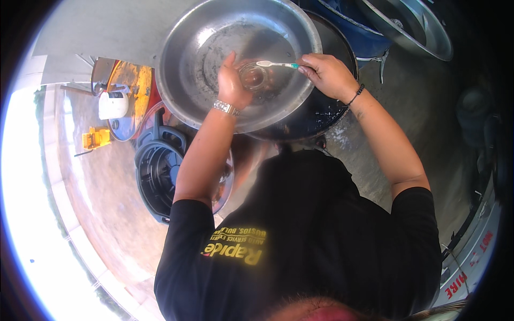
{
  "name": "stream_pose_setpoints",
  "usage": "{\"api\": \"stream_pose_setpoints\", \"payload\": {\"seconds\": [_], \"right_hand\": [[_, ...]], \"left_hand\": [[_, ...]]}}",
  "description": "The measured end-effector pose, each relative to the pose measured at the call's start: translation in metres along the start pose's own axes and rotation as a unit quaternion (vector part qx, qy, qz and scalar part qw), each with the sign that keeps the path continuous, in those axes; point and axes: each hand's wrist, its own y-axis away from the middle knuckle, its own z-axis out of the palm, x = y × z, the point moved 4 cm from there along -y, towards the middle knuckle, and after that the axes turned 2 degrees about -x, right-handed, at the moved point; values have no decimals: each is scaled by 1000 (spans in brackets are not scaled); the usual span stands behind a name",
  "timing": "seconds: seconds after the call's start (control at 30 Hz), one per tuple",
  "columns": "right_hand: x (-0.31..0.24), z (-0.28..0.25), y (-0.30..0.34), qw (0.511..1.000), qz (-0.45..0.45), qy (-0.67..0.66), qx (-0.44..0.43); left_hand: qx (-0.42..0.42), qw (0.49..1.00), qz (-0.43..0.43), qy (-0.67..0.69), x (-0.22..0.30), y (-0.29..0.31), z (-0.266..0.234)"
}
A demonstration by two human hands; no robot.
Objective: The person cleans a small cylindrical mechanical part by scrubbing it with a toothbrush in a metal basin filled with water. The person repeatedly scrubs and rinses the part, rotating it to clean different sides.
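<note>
A toothbrush (279, 65) sits over a clear round piece (254, 77), pinched by the right hand (327, 74) near one end, leaving the other free. The left hand (232, 85) is beside the piece, its grip impossible to tell; the metal basin (172, 88) beneath presumably catches drips.

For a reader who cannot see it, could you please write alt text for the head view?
A person's right hand holds a toothbrush over a wide metal basin; the left hand seems to hold a small round object there.
</note>
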Motion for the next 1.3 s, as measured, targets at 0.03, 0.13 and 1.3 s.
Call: {"api": "stream_pose_setpoints", "payload": {"seconds": [0.03, 0.13, 1.3], "right_hand": [[-1, 1, -1, 1000, -6, 1, 6], [-15, 3, -6, 999, 11, 19, -37], [-16, 23, 5, 992, 63, -98, 39]], "left_hand": [[-25, 1000, 0, -11, -1, -7, -5], [2, 1000, -10, 23, -9, -9, -10], [-112, 994, -6, -9, 15, 1, -32]]}}
